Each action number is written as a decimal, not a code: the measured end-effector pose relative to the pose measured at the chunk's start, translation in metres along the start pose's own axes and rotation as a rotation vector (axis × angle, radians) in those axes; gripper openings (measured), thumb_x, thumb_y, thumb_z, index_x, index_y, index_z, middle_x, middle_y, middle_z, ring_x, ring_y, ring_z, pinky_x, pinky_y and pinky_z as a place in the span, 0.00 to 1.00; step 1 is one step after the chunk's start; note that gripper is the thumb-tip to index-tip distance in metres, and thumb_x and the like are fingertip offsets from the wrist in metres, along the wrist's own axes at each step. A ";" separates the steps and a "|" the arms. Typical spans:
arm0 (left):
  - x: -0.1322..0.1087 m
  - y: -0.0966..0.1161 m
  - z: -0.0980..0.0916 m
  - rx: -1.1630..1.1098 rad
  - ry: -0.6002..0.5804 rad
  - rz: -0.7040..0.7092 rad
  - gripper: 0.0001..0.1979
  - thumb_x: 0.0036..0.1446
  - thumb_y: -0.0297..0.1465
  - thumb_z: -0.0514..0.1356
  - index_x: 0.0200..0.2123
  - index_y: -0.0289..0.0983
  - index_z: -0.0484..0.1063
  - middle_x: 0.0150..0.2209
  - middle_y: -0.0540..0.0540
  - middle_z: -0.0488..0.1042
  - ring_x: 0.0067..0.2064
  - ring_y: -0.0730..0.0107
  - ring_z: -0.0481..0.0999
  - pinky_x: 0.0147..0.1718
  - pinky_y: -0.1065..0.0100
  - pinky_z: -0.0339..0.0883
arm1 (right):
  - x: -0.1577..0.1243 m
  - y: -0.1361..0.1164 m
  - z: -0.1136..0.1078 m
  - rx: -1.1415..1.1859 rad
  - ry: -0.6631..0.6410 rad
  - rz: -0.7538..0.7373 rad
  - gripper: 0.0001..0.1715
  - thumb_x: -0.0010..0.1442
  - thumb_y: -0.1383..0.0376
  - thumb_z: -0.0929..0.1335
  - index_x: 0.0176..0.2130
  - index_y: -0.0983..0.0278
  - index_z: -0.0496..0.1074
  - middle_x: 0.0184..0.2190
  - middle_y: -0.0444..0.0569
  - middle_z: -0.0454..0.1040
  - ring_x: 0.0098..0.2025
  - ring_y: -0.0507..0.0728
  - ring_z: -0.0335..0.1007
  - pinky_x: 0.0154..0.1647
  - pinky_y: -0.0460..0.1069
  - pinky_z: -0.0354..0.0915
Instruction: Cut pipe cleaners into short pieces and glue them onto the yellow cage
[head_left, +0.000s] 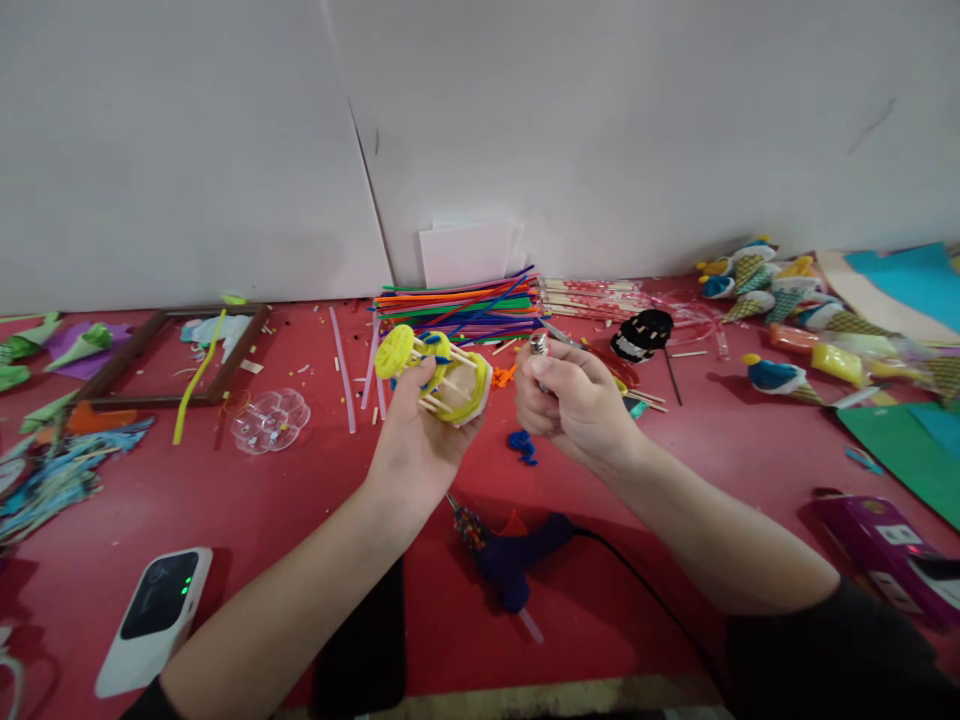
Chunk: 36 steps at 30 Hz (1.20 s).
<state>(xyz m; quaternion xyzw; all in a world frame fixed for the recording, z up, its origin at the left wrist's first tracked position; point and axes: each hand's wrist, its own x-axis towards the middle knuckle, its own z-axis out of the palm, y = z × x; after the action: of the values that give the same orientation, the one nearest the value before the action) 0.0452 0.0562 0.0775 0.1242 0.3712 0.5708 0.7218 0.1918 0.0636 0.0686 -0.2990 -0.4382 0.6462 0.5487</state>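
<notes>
My left hand (pixel 424 425) is closed around a small craft model (pixel 454 385) of wooden sticks wound with yellow and blue fuzzy pipe cleaner, tilted above the table. To its right, my right hand (pixel 566 395) is wrapped round a lighter (pixel 538 345); only its silver metal top shows past the fingers, and no flame is visible. The two hands are apart. Below them on the red table lies a dark blue glue gun (pixel 510 560) with a glue stick poking from its back end. A curled scrap of blue pipe cleaner (pixel 523 446) rests between the hands.
Colourful pipe cleaners (pixel 457 305) lie along the wall. A brown frame (pixel 172 400), a clear flower-shaped palette (pixel 271 420) and a white device (pixel 156 620) are on the left. A black fuzzy piece (pixel 643 335), cone-shaped crafts (pixel 757 285) and a purple device (pixel 889 555) are on the right.
</notes>
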 end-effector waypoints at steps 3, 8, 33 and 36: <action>0.000 0.000 0.000 -0.013 -0.005 -0.004 0.04 0.63 0.32 0.60 0.37 0.39 0.73 0.32 0.49 0.81 0.30 0.71 0.80 0.31 0.71 0.75 | 0.001 0.000 0.001 0.009 0.024 -0.008 0.19 0.53 0.60 0.72 0.21 0.60 0.59 0.12 0.31 0.52 0.13 0.43 0.37 0.12 0.41 0.42; 0.000 0.000 0.001 -0.011 0.005 -0.009 0.04 0.62 0.32 0.60 0.36 0.38 0.74 0.33 0.49 0.81 0.31 0.71 0.80 0.30 0.71 0.74 | 0.000 -0.003 0.001 0.041 -0.018 0.022 0.16 0.54 0.59 0.70 0.24 0.59 0.60 0.11 0.32 0.54 0.11 0.44 0.39 0.12 0.42 0.42; 0.001 -0.001 0.001 -0.013 0.018 -0.040 0.05 0.63 0.32 0.60 0.35 0.38 0.73 0.32 0.49 0.80 0.30 0.70 0.80 0.31 0.70 0.75 | 0.000 -0.004 0.000 0.152 -0.134 0.062 0.23 0.55 0.51 0.72 0.24 0.59 0.59 0.10 0.30 0.50 0.10 0.45 0.36 0.11 0.41 0.45; 0.001 -0.001 0.001 -0.004 0.004 -0.027 0.05 0.64 0.33 0.60 0.36 0.38 0.74 0.32 0.49 0.80 0.30 0.71 0.80 0.30 0.71 0.75 | 0.000 -0.002 -0.002 0.165 -0.187 0.054 0.23 0.56 0.51 0.71 0.24 0.59 0.59 0.09 0.29 0.49 0.10 0.45 0.35 0.11 0.41 0.46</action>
<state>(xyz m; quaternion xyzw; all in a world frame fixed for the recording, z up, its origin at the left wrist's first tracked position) 0.0467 0.0569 0.0772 0.1164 0.3733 0.5620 0.7289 0.1941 0.0645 0.0700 -0.2029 -0.4247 0.7197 0.5104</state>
